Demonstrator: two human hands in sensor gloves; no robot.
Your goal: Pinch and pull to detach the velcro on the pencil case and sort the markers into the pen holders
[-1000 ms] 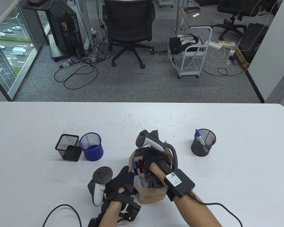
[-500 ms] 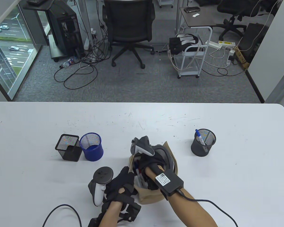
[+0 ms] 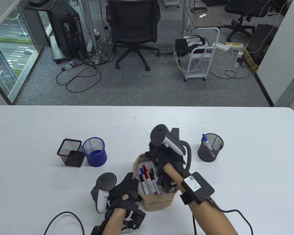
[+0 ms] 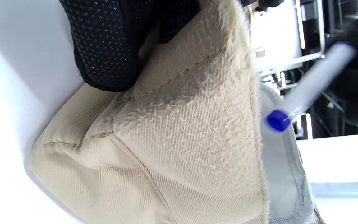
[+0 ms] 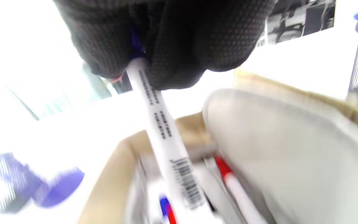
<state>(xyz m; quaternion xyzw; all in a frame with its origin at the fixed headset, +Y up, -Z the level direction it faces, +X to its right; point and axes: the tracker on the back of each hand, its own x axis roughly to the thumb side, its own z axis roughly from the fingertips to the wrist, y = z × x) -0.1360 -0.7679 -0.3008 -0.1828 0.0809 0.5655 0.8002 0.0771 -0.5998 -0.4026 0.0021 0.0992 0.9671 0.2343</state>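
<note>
I see my right hand above the far end of the open pencil case, fingers curled round a white marker with a blue end. My left hand grips the case's near left edge, holding it on the bench. More markers, red, blue and black capped, lie inside the case. A round black holder at the right already has one blue-capped marker. A blue holder and a square black holder stand together at the left.
</note>
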